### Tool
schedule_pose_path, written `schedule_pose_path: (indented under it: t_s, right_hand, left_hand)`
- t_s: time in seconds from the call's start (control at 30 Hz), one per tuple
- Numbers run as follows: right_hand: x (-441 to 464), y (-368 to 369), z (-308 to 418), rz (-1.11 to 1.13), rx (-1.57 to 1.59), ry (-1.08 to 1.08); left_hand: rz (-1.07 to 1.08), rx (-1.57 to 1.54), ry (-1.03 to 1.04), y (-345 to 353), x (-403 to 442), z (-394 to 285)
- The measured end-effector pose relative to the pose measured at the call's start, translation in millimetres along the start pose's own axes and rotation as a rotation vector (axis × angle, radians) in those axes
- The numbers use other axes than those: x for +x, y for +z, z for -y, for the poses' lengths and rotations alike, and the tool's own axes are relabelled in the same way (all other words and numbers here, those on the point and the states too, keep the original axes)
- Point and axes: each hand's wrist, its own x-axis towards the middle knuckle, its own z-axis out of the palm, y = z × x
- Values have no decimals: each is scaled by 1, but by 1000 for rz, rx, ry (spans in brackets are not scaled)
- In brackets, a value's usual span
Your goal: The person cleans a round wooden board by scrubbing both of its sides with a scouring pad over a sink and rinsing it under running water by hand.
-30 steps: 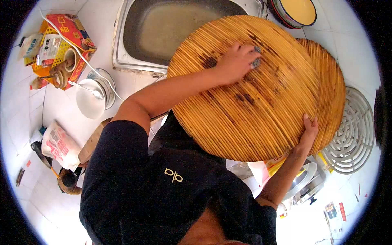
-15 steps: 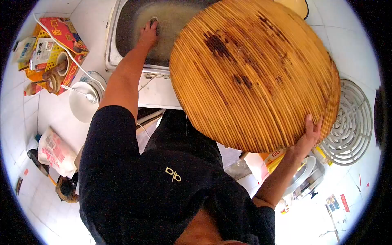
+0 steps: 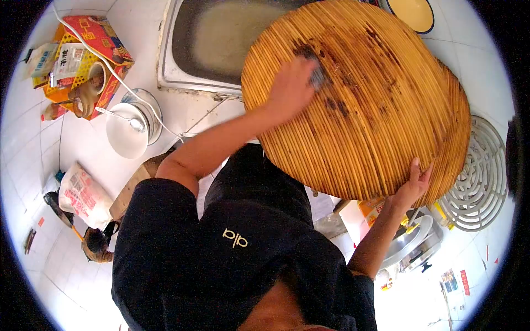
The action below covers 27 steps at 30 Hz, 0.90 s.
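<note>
Under the scrubber (image 3: 317, 77) in the left hand (image 3: 292, 87) (blurred), a wooden board (image 3: 359, 127), near edge in right hand (image 3: 412, 191)

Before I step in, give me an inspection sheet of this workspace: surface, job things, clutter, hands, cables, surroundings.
Surface: white counter, grime along the sink's edge.
Job's things: round slatted board, darkly stained, overlapping a second slatted disc; grey scrubber.
Clutter: red box of packets; stacked bowls with a spoon.
Hands: left hand, blurred, holds the scrubber on the board; right hand, fingers on the board near its rim.
Cables: white cord runs across the box and bowls.
Surroundings: sink ahead; ring-patterned rack, right side.
</note>
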Motion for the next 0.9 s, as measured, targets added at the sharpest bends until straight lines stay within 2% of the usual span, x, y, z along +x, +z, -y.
schedule_pose_path:
  t_s: [0.1,0.17,0.2,0.23,0.27,0.33,0.43,0.57,0.63,0.67,0.73,0.77,0.8,0.83,0.9]
  right_hand:
    - [-7,9,16,18,-38,-5]
    - [-7,4,15,44,-25,8]
    - [-4,5,14,52,-10,5]
    - [-6,6,15,53,11,3]
    - [-8,7,17,58,27,3]
    - [-11,12,20,47,40,14]
    - [-13,12,22,7,14,35]
    - [-11,13,29,42,20,33]
    - [-14,12,36,49,117,61]
    - [-17,8,37,43,203,97]
    - [-37,9,38,86,407,217]
    - [-52,7,36,137,523,308]
    - [-56,-7,4,183,600,386]
    - [-69,6,-1,86,506,384]
    - [-78,18,-6,81,367,426]
  left_hand:
    - [-108,75,-230,19,66,98]
    - [-85,187,-212,20,72,102]
    - [-83,243,-193,19,81,100]
    - [-106,160,-121,15,69,80]
    - [-127,77,-56,8,43,45]
    - [-39,-58,152,-14,-13,-28]
    - [125,-149,15,-9,1,-5]
    - [-156,-99,-279,30,68,118]
    - [59,82,-428,25,105,186]
    - [138,194,-407,12,106,202]
    - [-56,240,-454,20,103,276]
    - [-323,170,-523,45,96,322]
    - [-102,469,-443,25,76,304]
    - [124,764,-352,5,56,281]
    - [161,444,-590,-8,68,290]
